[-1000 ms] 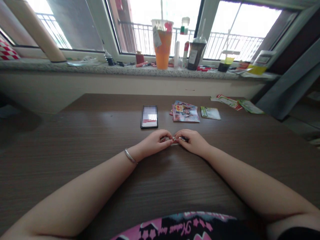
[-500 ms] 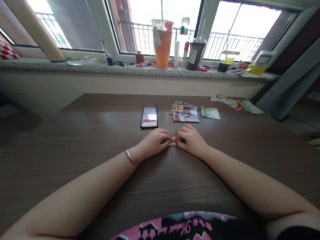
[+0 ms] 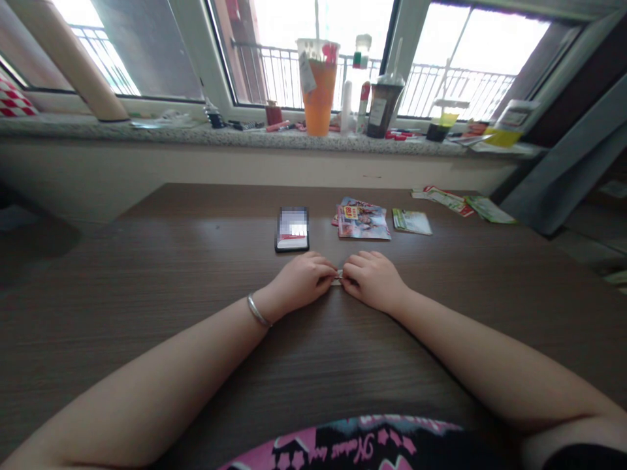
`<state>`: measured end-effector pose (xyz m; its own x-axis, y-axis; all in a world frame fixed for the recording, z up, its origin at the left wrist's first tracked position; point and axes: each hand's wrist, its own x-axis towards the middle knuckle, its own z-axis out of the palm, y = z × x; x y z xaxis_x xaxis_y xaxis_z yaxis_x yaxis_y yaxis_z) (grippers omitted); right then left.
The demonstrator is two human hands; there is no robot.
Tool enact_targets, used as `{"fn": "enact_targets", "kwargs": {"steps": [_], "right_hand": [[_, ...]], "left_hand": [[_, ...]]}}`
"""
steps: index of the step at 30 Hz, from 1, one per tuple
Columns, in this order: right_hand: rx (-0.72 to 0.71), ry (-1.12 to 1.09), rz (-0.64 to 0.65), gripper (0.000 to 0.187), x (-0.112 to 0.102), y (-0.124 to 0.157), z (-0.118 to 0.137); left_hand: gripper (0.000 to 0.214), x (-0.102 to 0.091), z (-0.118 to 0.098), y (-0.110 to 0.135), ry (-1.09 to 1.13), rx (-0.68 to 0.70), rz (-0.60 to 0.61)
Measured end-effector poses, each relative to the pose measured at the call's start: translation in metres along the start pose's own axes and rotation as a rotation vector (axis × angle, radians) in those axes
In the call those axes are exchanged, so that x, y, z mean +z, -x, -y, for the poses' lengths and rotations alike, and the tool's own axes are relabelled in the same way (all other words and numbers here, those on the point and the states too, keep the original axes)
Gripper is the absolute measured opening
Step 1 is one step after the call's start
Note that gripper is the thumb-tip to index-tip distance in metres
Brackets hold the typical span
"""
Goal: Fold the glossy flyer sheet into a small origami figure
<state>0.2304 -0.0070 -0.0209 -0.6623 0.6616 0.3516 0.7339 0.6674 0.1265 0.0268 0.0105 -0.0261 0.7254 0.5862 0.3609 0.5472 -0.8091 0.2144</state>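
Note:
My left hand, with a silver bangle at the wrist, is closed at the fingertips on the left part of a small pale strip that looks like paper or a thin packet. From the other side my right hand is closed over the strip's right part. Only a short piece shows between the fingertips; the rest is covered, so its exact kind cannot be made out. Just beyond my left hand lies a phone-like black-edged object, its face blurred. Past my right hand are glossy colourful packets.
A green-and-white packet lies right of the glossy ones, with more packets at the back right of the brown table. On the windowsill stand an orange drink cup, a dark drink cup and bottles.
My right hand has shifted slightly left and its fingers have curled lower over the strip. Less red shows between the fingertips now. My left hand has hardly moved.

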Motion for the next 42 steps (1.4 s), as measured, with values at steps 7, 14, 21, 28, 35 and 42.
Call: {"fn": "enact_targets", "kwargs": {"steps": [7,14,21,28,35,42], "right_hand": [[-0.022,-0.042,0.004,0.016,0.005,0.0,-0.003],[-0.169,-0.107,0.045,0.02,0.002,0.004,-0.011],[-0.131,-0.015,0.104,0.021,-0.004,0.005,-0.013],[-0.05,-0.049,0.073,0.021,0.006,0.008,-0.016],[0.046,-0.183,0.061,0.018,0.011,0.007,-0.019],[-0.001,-0.165,0.024,0.021,0.013,0.007,-0.021]], "left_hand": [[0.019,-0.003,-0.002,0.0,-0.036,0.02,0.019],[0.023,-0.007,-0.007,0.001,-0.101,-0.028,0.03],[0.025,-0.01,-0.004,0.001,-0.131,0.034,0.052],[0.019,-0.008,-0.002,0.004,-0.05,0.076,0.052],[0.014,-0.006,-0.001,0.004,0.011,0.106,0.055],[0.026,-0.01,-0.008,0.002,-0.101,0.031,0.103]]}}
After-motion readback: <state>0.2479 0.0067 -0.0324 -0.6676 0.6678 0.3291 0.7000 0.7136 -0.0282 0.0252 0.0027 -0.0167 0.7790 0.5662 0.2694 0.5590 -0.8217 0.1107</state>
